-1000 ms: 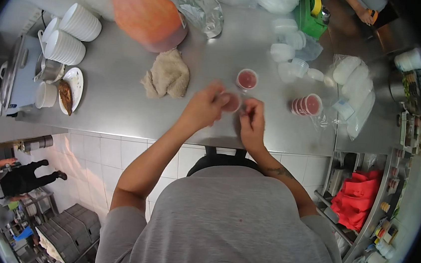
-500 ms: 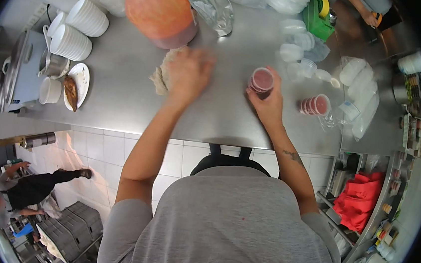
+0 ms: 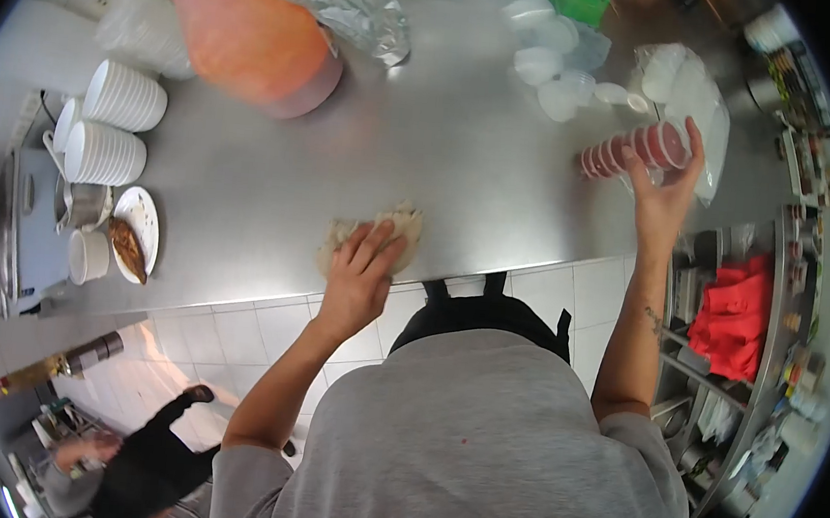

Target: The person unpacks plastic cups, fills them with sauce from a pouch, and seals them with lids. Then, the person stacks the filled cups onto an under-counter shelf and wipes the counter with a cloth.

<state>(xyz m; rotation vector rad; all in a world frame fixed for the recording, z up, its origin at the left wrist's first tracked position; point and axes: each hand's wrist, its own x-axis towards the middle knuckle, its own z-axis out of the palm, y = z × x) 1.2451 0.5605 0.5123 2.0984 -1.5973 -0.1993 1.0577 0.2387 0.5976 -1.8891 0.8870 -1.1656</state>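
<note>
My left hand (image 3: 362,272) presses a crumpled off-white cloth (image 3: 405,227) onto the steel counter near its front edge, fingers over the cloth. My right hand (image 3: 666,187) grips the wide end of a long stack of small clear plastic cups (image 3: 614,156) with red in them, thumb on one side and fingers on the other. The stack lies on its side. Just behind it is a clear bag of white plastic pieces (image 3: 697,101).
A large orange jug (image 3: 246,42) with a red cap stands at the back left beside crumpled foil (image 3: 358,12). White tubs (image 3: 108,153) and a plate (image 3: 147,216) with a brown food piece sit at left. Clear lids (image 3: 541,65) lie back right. Another person (image 3: 136,462) is at lower left.
My left hand has drawn the cloth toward the front edge. My right hand has carried its cups right to the other stack, and they now form one long row. The view has turned.
</note>
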